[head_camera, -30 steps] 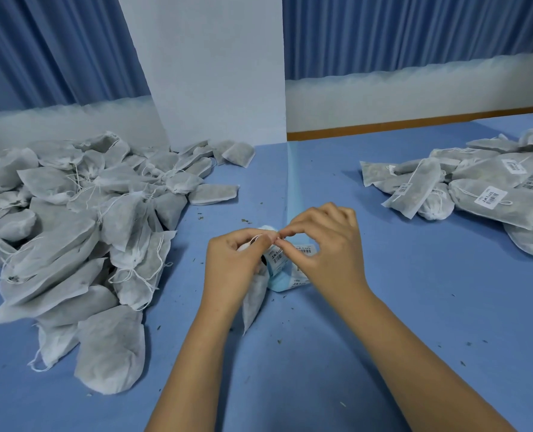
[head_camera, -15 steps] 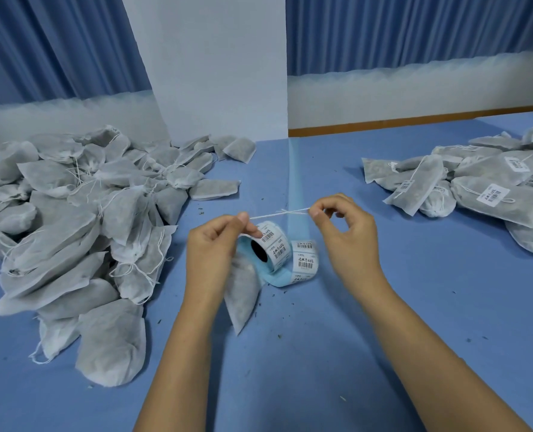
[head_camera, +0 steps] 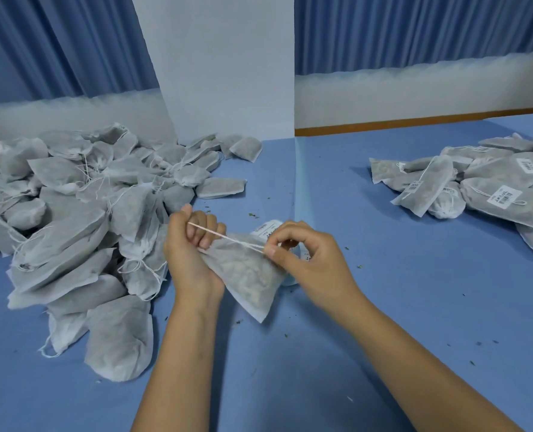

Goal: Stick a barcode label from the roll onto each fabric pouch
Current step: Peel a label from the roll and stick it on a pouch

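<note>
One pouch (head_camera: 246,272), its thin fabric showing loose greenish filling inside, is held above the middle of the bench (head_camera: 383,307). The left grip (head_camera: 193,254) is curled round its neck. The right grip (head_camera: 305,260) pinches its single drawstring (head_camera: 227,236), drawn taut between the two. One label roll (head_camera: 266,229) stands just behind, mostly hidden. The unlabelled heap (head_camera: 72,213) along the left edge holds too many to count. The labelled heap (head_camera: 493,188) at the right edge shows at least four barcode labels.
</note>
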Available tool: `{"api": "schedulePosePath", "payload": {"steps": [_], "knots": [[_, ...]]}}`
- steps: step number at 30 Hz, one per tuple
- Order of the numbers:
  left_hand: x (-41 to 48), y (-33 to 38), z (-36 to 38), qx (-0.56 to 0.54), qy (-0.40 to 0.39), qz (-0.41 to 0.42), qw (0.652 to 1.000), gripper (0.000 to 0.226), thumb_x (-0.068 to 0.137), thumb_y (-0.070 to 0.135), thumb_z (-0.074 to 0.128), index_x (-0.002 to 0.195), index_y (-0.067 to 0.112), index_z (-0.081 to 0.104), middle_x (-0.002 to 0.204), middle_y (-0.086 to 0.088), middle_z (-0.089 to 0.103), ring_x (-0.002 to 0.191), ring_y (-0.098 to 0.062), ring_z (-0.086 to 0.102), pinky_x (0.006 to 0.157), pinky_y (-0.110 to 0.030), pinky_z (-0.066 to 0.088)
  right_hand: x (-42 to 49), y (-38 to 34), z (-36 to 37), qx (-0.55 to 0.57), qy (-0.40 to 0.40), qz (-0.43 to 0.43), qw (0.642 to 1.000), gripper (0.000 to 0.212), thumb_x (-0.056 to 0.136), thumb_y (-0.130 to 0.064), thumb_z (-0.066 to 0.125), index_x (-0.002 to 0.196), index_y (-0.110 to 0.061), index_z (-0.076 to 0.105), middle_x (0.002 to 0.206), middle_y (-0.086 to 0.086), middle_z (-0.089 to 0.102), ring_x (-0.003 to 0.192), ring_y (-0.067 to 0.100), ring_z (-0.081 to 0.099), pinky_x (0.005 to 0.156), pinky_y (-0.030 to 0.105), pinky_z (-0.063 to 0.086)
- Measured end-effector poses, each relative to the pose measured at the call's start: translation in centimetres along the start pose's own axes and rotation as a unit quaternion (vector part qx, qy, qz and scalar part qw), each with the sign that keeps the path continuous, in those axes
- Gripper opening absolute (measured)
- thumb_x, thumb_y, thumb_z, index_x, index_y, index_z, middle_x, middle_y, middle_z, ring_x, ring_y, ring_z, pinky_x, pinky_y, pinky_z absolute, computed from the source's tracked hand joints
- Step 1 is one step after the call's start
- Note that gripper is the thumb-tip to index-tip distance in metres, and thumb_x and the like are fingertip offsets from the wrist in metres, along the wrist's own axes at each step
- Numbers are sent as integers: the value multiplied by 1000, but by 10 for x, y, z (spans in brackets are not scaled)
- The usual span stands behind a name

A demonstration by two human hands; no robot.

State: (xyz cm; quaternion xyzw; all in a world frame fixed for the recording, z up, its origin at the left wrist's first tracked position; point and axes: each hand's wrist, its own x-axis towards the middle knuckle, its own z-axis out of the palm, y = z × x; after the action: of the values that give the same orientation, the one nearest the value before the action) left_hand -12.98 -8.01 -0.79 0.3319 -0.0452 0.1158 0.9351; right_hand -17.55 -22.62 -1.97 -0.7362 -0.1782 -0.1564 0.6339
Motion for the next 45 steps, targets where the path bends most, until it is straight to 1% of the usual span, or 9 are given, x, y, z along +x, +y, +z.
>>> {"api": "schedulePosePath", "payload": {"steps": [5,10,13,18,25,29,33,39,45], "knots": [[-2,2,1,-61,-31,15,998,56,96,15,35,41,23,31,40,10,21,40,-8,20,47,-18,30,-3,3,11,-41,-29,67,996,24,86,-7,66,73,-27,62,116,-6,54,120,6,45,99,14,31],[0,-4,0,79,-38,102,991,35,90,19,46,55,23,51,54,7,46,56,-10,44,65,-23,42,-3,3,9,27,-67,78,994,21,87,0,64,73,-17,64,82,-9,61,84,4,55,84,18,39],[-3,-12,4,254,-7,103,962,6,94,21,57,100,19,59,97,5,66,89,-7,63,82,-22,49,0,5,7,17,27,54,998,21,84,2,66,72,-15,64,89,-2,61,88,8,58,82,22,41],[-19,-28,12,354,-62,59,931,58,87,14,70,131,30,35,117,1,60,92,-12,68,76,-23,56,3,10,-1,6,137,30,990,17,83,0,66,72,-13,64,86,-4,57,81,10,57,74,34,47],[-24,-30,13,390,-28,190,901,62,82,2,74,105,42,34,120,12,51,90,-2,68,71,-15,51,13,7,-18,15,78,68,994,11,85,-5,67,87,-13,61,94,0,64,85,13,60,78,31,49],[-14,-22,2,484,8,318,815,48,82,6,76,97,37,43,106,13,54,91,-13,62,77,-23,51,21,13,-62,-127,128,210,961,22,84,-29,70,89,-16,53,85,-5,60,73,3,56,66,17,42],[-6,-28,1,567,-60,406,715,13,78,-10,67,80,2,62,119,-15,60,101,-2,51,82,-2,35,15,28,-79,-192,-29,372,908,35,82,-32,72,88,2,68,83,9,69,71,17,56,66,27,40],[-12,-45,15,633,-246,269,682,43,97,30,39,124,10,65,132,5,53,122,-9,44,99,-3,27,16,28,-69,-113,-6,325,939,8,81,-8,71,74,-6,70,65,4,64,59,9,56,43,8,35],[-6,-56,11,704,-335,277,562,21,83,11,74,100,-2,74,130,-10,62,115,-33,57,93,-44,48,16,26,-68,-66,-26,282,957,7,81,-2,68,85,-6,72,61,-2,64,50,-1,53,46,6,35]]}}
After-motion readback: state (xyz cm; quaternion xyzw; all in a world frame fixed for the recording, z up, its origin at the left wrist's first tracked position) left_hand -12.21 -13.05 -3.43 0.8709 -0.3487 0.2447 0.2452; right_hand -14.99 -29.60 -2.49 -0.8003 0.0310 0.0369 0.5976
